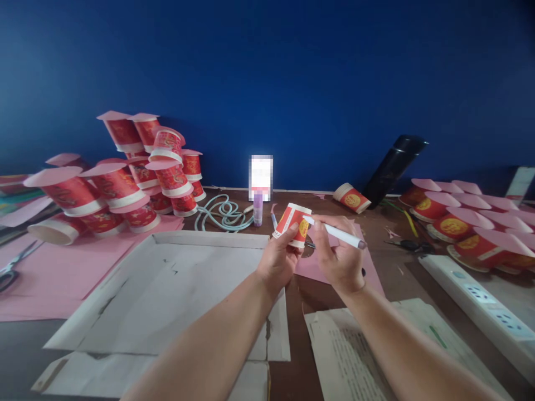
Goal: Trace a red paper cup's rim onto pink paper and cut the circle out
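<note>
My left hand (281, 259) is closed round a red paper cup (292, 221) with a white rim and yellow print, held tilted above the table. Pinched in my right hand (340, 256) is a white marker pen (337, 234) with a dark end. The pen's upper-left end meets or comes very near the cup's printed side; contact I cannot make out. Beneath both hands lies a pink paper sheet (370, 267) with a round cut-out. A purple glue stick (258, 210) stands behind the left hand.
Red cups topped with pink paper (121, 184) are stacked at left; more cups (463, 214) stand at right. A white cardboard tray (137, 295), scissors (14, 267), a cable (223, 214), a leaning black bottle (393, 167), a lying cup (352, 199) and a power strip (480, 301) surround my hands.
</note>
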`<state>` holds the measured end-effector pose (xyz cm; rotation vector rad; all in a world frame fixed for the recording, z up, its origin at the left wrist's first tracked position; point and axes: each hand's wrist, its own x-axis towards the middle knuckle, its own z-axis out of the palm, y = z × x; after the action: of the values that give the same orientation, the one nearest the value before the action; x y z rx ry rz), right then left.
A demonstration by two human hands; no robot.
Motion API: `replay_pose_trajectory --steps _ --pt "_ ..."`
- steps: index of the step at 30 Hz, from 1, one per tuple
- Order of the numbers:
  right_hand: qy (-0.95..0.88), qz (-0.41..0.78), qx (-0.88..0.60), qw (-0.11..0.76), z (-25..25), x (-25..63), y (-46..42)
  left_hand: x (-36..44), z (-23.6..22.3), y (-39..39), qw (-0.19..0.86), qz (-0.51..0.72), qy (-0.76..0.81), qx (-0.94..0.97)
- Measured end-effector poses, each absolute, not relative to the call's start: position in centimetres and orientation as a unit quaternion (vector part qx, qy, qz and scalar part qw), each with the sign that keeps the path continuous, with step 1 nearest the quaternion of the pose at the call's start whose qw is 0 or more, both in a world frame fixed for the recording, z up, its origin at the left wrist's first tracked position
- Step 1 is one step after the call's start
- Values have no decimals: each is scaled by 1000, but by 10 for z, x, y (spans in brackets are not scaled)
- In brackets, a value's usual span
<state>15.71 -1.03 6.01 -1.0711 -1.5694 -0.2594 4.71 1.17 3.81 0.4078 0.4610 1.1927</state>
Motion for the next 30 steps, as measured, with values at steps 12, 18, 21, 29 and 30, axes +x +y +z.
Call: replay_pose_trajectory --steps 12,18,21,29,30 --pt "-674 -114 -462 565 61 156 -10 47 40 10 787 549 210 185" --pt "-672 -113 -469 561 61 156 -10 48 39 11 785 553 207 186" --pt "-670 -115 -472 561 62 156 -10 47 39 11 786 552 210 185" --pt "-670 -120 -466 566 62 156 -9 47 37 11 787 548 211 189" --pt "-670 -119 -465 567 61 156 -9 47 37 11 787 549 211 188"
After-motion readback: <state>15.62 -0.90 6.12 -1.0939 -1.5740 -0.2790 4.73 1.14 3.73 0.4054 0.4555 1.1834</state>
